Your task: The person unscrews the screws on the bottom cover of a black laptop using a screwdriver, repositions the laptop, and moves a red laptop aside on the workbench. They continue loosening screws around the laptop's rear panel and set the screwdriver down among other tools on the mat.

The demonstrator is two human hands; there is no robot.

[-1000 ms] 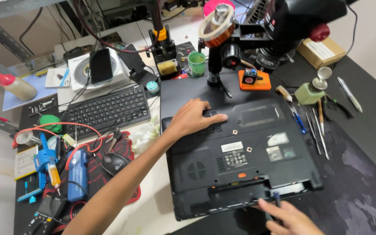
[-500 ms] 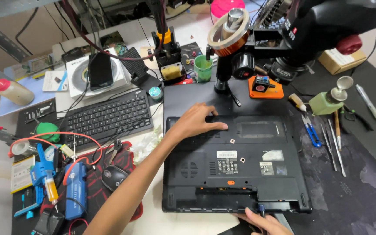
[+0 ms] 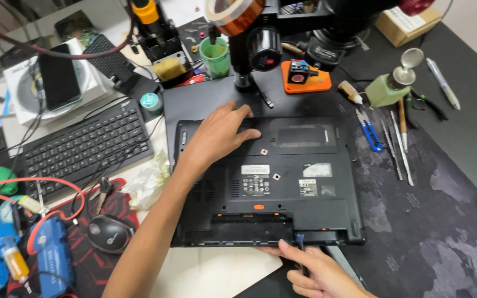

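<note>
Bench, dark-topped, crowded with repair gear. Black laptop lies upside down at centre, base facing up, its empty battery bay along the near edge at 6 o'clock. A microscope stand rises just past the laptop's far edge at 12 o'clock. Black keyboard sits at 9 o'clock, well apart from the laptop, with a black mouse on a red-patterned mat at 8 o'clock.

Left hand rests flat on the laptop base toward its far left corner, fingers spread and open, gripping nothing, pressing down. Right hand is at the near edge, 6 o'clock, fingers closed around a small screwdriver whose blue-collared tip stands against the laptop's front rim.

Smaller things: green liquid bottle with a metal cap at 2 o'clock; orange block at 1 o'clock; green cup at 11 o'clock; blue-handled snips and a row of tweezers at 3 o'clock, just beside the laptop's right edge.
</note>
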